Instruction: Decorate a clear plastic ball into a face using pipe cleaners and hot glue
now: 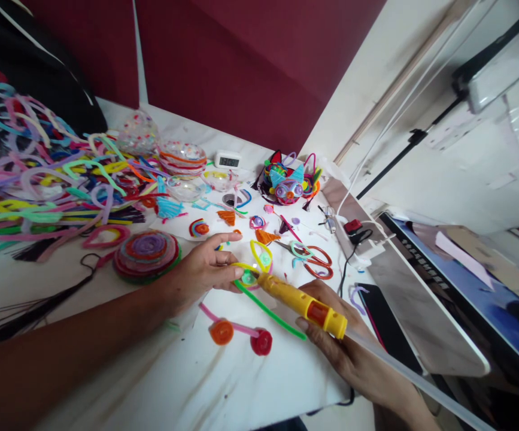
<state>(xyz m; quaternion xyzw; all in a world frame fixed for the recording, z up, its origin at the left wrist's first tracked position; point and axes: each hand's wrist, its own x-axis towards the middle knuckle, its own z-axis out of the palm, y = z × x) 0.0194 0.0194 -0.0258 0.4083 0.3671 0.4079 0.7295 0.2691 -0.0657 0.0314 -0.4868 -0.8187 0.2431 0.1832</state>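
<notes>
My right hand [344, 341] is wrapped round a yellow hot glue gun [306, 301], a long translucent glue stick [412, 374] trailing from its back end. The nozzle touches or nearly touches a yellow pipe-cleaner loop with a green coil [249, 277]. Thumb and fingers of my left hand [209, 263] pinch this loop at its left side. A second yellow loop with a pale green centre [264, 258] lies just behind. From the held piece a green pipe cleaner [270, 312] runs toward my right hand. Nearer me lies a pink stem with orange [221, 331] and red coils [261, 342].
Tangled pipe cleaners [57, 173] cover the left side. A coiled disc [146, 254] sits by my left forearm. Red-handled scissors [319, 261] lie behind the glue gun. Farther back are a small clock [228, 160] and decorated balls [288, 190]. A phone [389, 326] and power strip [353, 245] are at right.
</notes>
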